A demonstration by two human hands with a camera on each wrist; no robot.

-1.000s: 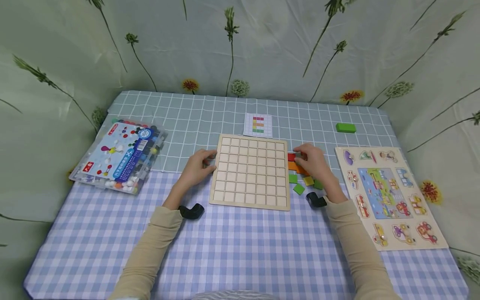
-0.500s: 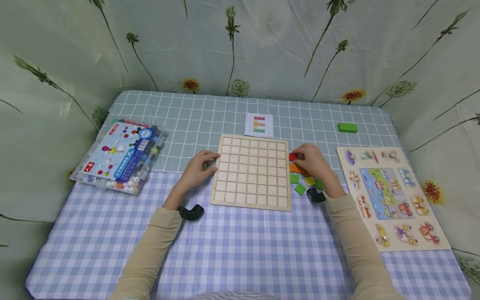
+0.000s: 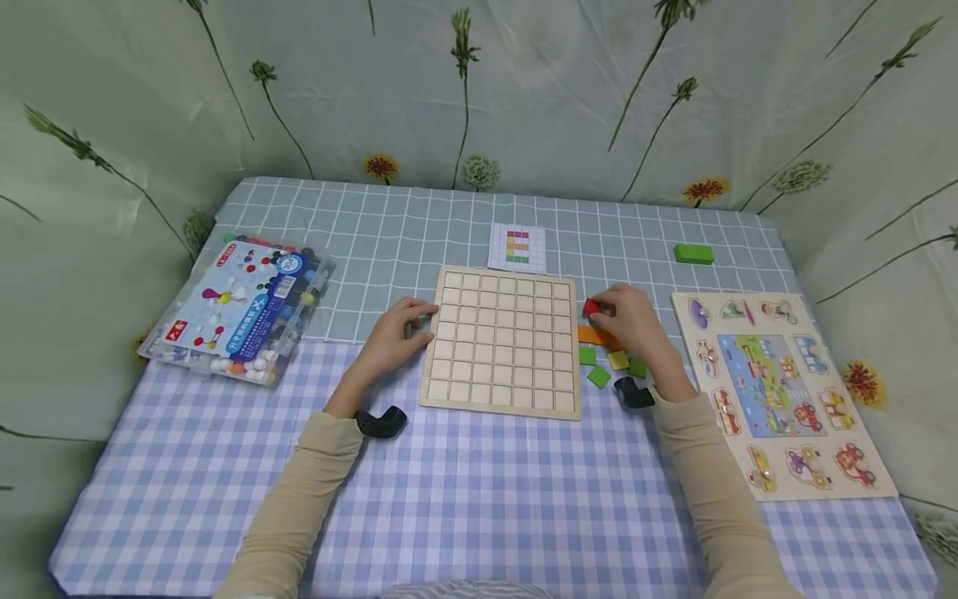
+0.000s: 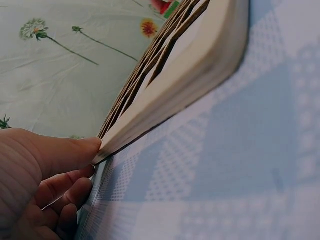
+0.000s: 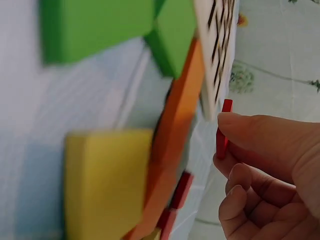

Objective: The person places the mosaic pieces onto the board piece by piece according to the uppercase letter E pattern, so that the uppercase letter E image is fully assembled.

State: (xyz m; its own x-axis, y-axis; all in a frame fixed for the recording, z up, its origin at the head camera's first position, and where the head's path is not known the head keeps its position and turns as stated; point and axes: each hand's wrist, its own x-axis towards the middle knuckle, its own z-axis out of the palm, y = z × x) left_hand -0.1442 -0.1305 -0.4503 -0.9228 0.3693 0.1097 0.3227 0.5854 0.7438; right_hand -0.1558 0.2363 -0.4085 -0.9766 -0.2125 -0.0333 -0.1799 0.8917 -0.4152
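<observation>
Head view: the right hand [image 3: 630,318] pinches a red block [image 3: 590,307], the board [image 3: 500,343] just left of its fingers. Left wrist: the left hand [image 4: 35,180] has loose fingers touching the board's edge; that should stop sliding. Right wrist: the red block pokes past the fingertips; pinch gently.

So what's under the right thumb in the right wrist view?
A red piece, pinched by the right hand. It shows above and below the thumb; the stretch beneath the thumb is covered.

L hand [image 4: 37,165]: thumb tip right on wooden board [image 4: 200,70], other fingers bent below!
Board: rim runs diag. across view, grooved top.
Cloth [image 4: 245,140]: blue-wht check, beneath board.
Backdrop [image 4: 75,95]: pale w/ flwrs [image 4: 148,27].
</observation>
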